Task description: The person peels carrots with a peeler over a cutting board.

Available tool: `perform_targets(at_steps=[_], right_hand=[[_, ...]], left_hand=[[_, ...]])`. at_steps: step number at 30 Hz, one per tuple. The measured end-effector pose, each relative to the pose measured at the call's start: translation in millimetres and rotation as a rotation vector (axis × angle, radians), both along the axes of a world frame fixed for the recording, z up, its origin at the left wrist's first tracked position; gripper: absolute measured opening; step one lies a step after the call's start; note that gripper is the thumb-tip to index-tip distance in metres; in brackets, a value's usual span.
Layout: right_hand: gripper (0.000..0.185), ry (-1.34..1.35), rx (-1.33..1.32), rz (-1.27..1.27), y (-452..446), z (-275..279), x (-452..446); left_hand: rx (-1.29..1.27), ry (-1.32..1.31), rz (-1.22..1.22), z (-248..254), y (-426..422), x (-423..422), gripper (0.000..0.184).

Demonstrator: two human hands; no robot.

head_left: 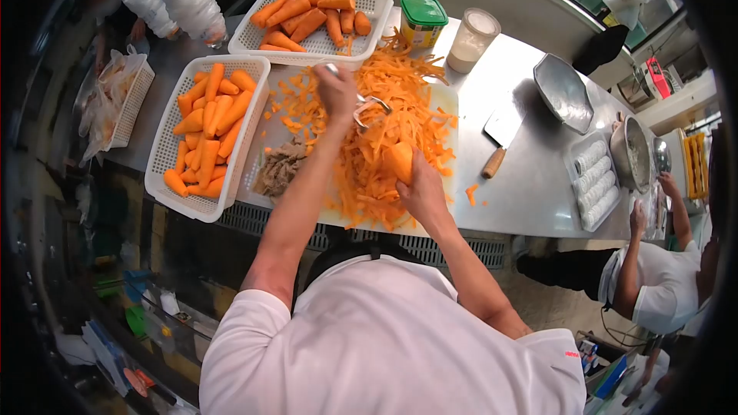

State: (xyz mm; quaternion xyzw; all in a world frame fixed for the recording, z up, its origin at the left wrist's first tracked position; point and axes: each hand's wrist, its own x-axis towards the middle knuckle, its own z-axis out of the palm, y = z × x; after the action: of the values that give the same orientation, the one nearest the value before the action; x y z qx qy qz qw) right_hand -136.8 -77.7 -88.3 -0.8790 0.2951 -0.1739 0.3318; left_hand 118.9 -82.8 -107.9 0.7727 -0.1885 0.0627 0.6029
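My left hand [336,94] is closed round the handle of a metal peeler [372,107], whose head hangs over the heap of carrot strips. In my right hand [423,190] is a peeled carrot [399,161], gripped by its lower end and tilted above the same heap. The carrot strips [377,192] lie thick across a pale cutting board [446,111]. Peeler and carrot are apart. Beside my left forearm sits a small pile of brownish peelings [281,169].
White baskets hold whole carrots: one at the left [254,134], one at the back [380,27]. A green-lidded tub [423,19], a container of white stuff [473,38], a cleaver [503,124], a metal tray [565,92] and wrapped white rolls [592,180] stand rightward. A co-worker [653,284] works at far right.
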Motion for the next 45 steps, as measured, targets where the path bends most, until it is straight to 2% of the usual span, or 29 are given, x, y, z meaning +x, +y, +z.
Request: perform_targets(at_steps=[3, 5, 6, 7, 9, 10, 12, 13, 16, 17, 19, 21, 23, 24, 25, 27, 28, 29, 31, 33, 34, 35, 36, 39, 41, 42, 43, 44, 45], right_hand=[[0.057, -0.186, 0.197, 0.035, -10, 2, -9], [0.057, -0.316, 1.175, -0.04, -21, 26, -5], [0.058, -0.315, 1.162, 0.043, -22, 27, -3], [0.058, -0.315, 1.157, 0.043, -22, 24, -1], [0.059, -0.113, 0.993, 0.054, -18, 17, 6], [0.059, -0.111, 0.992, 0.063, -17, 18, 7], [0.063, -0.065, 1.0, 0.094, -12, 22, 4], [0.063, -0.065, 1.001, 0.092, -9, 24, 1], [0.065, -0.104, 0.831, 0.12, -11, 28, 0], [0.066, -0.135, 0.762, 0.119, -12, 20, 2], [0.067, -0.164, 0.692, 0.124, -11, 0, 6], [0.065, -0.214, 0.173, 0.132, -11, -16, 9], [0.065, -0.143, 0.291, 0.114, -8, 5, 2], [0.064, -0.075, 0.405, 0.093, -10, 14, 1], [0.064, -0.077, 0.404, 0.09, -13, 15, 4], [0.065, -0.007, 0.228, 0.033, -10, 12, 7], [0.065, -0.007, 0.224, 0.042, -10, 11, 9], [0.068, -0.019, 0.225, 0.048, -10, 8, 11], [0.071, -0.021, 0.224, 0.06, -7, 6, 5], [0.065, -0.037, 0.141, 0.08, -13, 7, 0], [0.065, -0.042, 0.141, 0.1, -18, 6, 4], [0.066, -0.035, 0.362, 0.05, -22, 3, 7], [0.066, -0.03, 0.478, 0.036, -21, 5, 16], [0.062, -0.01, 0.925, 0.016, -11, 34, 67], [0.06, -0.133, 1.005, 0.243, -1, 46, 118], [0.06, -0.136, 1.025, 0.351, 1, 44, 147], [0.06, -0.234, 0.984, 0.389, 7, 37, 180], [0.06, -0.332, 0.941, 0.424, 15, 33, 208], [0.06, -0.336, 0.94, 0.425, 22, 39, 227]], left_hand=[[-0.18, 0.119, -0.025, 20, 17, 14, 0.026], [-0.158, 0.238, -0.113, 57, 28, -6, 0.026], [-0.146, 0.359, -0.194, 68, 31, -20, 0.026], [-0.15, 0.359, -0.196, 65, 28, -35, 0.026], [-0.216, 0.322, -0.354, 59, 21, -58, 0.024], [-0.218, 0.319, -0.346, 42, 17, -54, 0.024], [-0.015, 0.158, -0.304, -2, 5, -39, 0.02], [-0.014, 0.159, -0.305, 2, 8, -30, 0.02], [-0.169, 0.415, -0.114, 34, 18, -14, 0.024], [-0.163, 0.418, -0.119, 33, 18, -29, 0.024], [-0.056, 0.212, -0.331, 30, 9, -57, 0.025], [0.006, 0.094, -0.301, 13, 4, -43, 0.022], [-0.083, 0.205, -0.042, 8, 3, -5, 0.022], [-0.185, 0.34, -0.073, 30, 12, -10, 0.022], [-0.184, 0.339, -0.076, 44, 14, -24, 0.022], [-0.118, 0.301, -0.299, 54, 14, -63, 0.022], [-0.059, 0.08, -0.278, 32, 5, -68, 0.022], [-0.065, 0.08, -0.268, 13, 1, -55, 0.022], [-0.055, 0.026, -0.013, -9, -2, -15, 0.022], [-0.022, 0.006, 0.075, 4, 25, 9, 0.023], [-0.081, 0.131, 0.048, 11, 42, 15, 0.023], [-0.134, 0.259, 0.02, 16, 61, 17, 0.023], [-0.056, 0.152, 0.046, 0, 76, 23, 0.023], [-0.094, 0.223, 0.012, -29, 120, 0, 0.024], [-0.035, 0.28, 0.109, -19, 144, -31, 0.026], [-0.032, 0.271, 0.119, -45, 159, -29, 0.026], [-0.032, 0.26, 0.126, -70, 172, -25, 0.027], [-0.031, 0.256, 0.126, -69, 180, -32, 0.027], [-0.091, 0.39, 0.119, -63, 189, -39, 0.025]])
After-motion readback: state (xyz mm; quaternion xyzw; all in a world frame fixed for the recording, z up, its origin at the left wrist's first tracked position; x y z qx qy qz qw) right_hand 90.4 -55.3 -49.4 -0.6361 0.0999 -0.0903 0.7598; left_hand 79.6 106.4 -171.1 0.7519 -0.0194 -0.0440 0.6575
